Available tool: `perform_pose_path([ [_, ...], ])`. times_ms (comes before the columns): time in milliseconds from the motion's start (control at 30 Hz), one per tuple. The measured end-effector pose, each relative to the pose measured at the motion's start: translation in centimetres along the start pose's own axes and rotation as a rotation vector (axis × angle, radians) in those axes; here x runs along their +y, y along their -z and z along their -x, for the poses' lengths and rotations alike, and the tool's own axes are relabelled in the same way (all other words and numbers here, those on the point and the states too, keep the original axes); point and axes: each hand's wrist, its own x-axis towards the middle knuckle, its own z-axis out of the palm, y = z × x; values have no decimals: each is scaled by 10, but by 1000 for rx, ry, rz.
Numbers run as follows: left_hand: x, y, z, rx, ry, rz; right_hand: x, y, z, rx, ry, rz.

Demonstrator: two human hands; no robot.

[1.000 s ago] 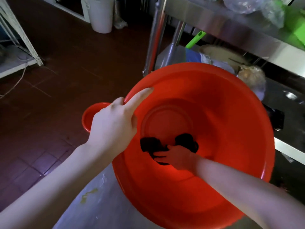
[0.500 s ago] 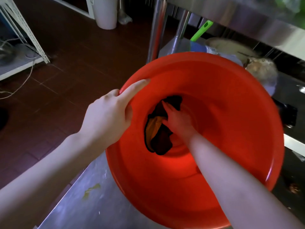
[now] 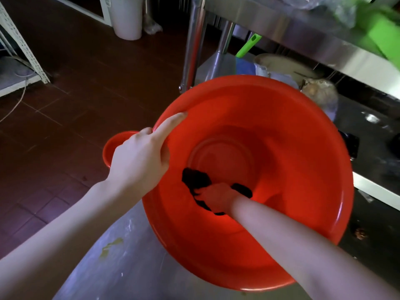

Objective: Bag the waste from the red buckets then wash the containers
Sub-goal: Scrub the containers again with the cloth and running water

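Note:
A large red bucket [image 3: 292,161] is tilted toward me over a steel table. My left hand [image 3: 140,161] grips its left rim, thumb inside and forefinger stretched along the edge. My right hand [image 3: 216,197] reaches deep inside and presses a dark cloth [image 3: 195,179] against the lower wall near the bottom. The inside of the bucket otherwise looks bare. A second, smaller red bucket [image 3: 112,144] shows just behind my left hand, mostly hidden.
The steel table [image 3: 121,267] below has a yellowish smear. A steel shelf unit [image 3: 303,33] stands behind, with a green handle [image 3: 247,45], bowls and bagged items. A white bin [image 3: 127,16] and a white rack [image 3: 23,46] stand on the brown tiled floor.
My right hand has slid the dark cloth from the bucket's centre bottom down to the near lower wall. The bucket's bare bottom shows again. My left hand keeps its hold on the rim.

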Motion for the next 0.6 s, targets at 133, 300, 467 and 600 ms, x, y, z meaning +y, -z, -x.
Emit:
perform_pose_path([
  [133, 2, -22, 30, -81, 47, 66, 28, -27, 38, -260, -128, 89],
  [300, 1, -24, 36, -81, 45, 62, 52, -21, 53, -152, -400, 17],
  [467, 4, -24, 38, -105, 56, 70, 91, -2, 68, 55, -739, -152],
  [600, 9, -25, 36, -69, 60, 67, 82, -3, 71, 71, -853, -274],
])
